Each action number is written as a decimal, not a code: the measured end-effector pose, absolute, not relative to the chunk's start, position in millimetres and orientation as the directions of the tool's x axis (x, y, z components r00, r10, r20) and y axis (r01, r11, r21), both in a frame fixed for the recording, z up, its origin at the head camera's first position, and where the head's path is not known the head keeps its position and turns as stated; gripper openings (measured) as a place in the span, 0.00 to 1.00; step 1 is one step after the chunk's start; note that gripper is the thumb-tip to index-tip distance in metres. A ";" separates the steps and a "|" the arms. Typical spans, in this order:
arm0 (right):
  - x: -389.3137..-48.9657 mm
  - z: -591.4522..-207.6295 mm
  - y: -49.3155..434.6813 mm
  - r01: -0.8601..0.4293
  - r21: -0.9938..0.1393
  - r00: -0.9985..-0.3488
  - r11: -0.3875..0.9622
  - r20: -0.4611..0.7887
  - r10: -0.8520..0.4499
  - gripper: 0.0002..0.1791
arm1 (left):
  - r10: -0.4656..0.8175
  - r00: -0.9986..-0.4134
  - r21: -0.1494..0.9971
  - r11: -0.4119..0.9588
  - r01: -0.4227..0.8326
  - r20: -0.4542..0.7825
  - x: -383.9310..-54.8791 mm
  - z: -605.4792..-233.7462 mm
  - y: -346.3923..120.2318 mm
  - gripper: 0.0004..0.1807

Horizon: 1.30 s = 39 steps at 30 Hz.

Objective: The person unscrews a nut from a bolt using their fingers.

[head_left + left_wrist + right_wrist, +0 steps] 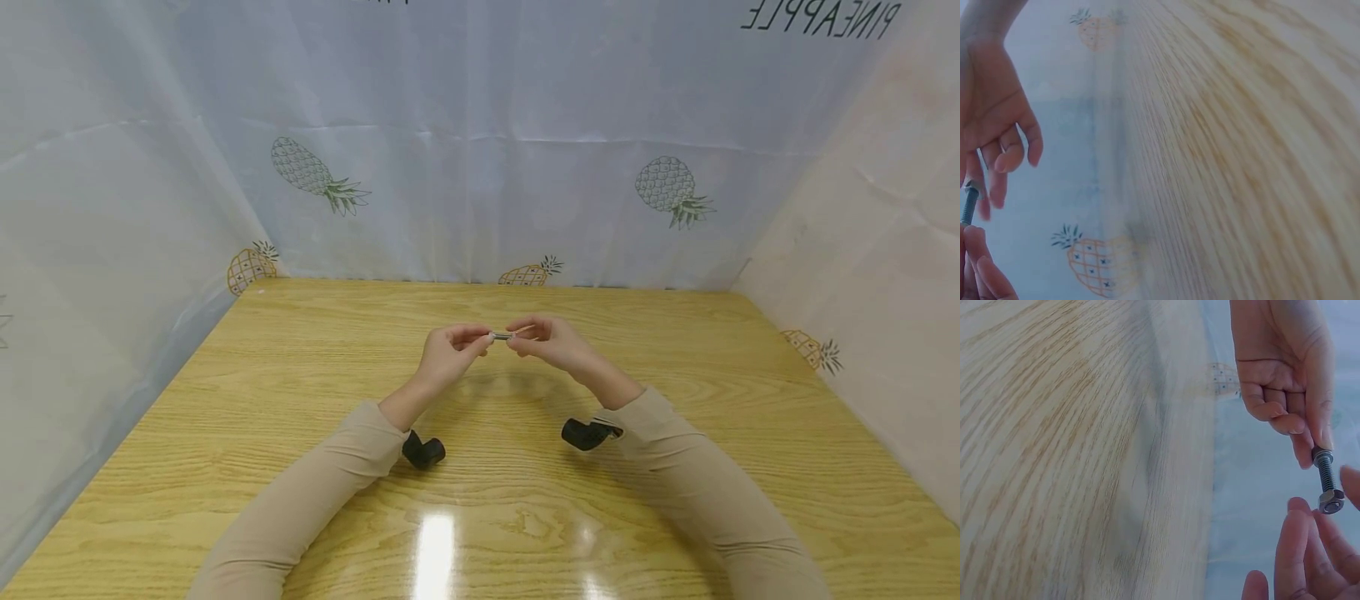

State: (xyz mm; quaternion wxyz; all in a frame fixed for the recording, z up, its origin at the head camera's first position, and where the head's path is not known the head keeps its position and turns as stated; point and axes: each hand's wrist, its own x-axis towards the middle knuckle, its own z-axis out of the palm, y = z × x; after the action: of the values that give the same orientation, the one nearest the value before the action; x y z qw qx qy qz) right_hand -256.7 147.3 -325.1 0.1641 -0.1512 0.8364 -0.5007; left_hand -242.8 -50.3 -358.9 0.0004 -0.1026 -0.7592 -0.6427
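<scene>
Metal bolt (502, 337): held above the bench (517, 483), mid-width, towards the far side.
Long axis: left-right, roughly level as the head view has it; head end left, threaded end right.
Nut (1331, 502): on the threaded end, right side.
Left hand (448, 353): thumb and fingers clamped on the bolt's head end.
Right hand (557, 342): thumb and fingertips spread apart about the nut, gap on the thumb side; can't tell if a fingertip touches.
Arms: tan sleeves (307, 492) come in from near left and near right, forearms angled inward, hands facing each other across the bolt.
Curtain (480, 208): pale, pineapple print, beyond the bench's far edge.
</scene>
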 end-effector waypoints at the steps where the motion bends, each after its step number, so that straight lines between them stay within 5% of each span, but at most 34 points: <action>1: -257.0 -325.4 147.3 -0.085 -0.890 -0.899 0.448 -0.126 -0.420 0.24 | 0.154 -0.979 0.975 0.152 0.160 0.136 -242.9 -359.1 -50.2 0.19; 39: -257.9 -324.0 148.1 -0.070 -0.882 -0.897 0.467 -0.149 -0.416 0.23 | 0.132 -0.983 0.974 0.168 0.151 0.130 -242.4 -358.1 -48.4 0.15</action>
State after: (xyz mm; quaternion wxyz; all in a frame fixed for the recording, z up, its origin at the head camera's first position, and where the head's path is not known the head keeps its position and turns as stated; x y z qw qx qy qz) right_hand -257.9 148.1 -324.0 0.1744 -0.1448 0.8384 -0.4957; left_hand -242.4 -48.4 -358.1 0.0077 -0.0926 -0.7640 -0.6385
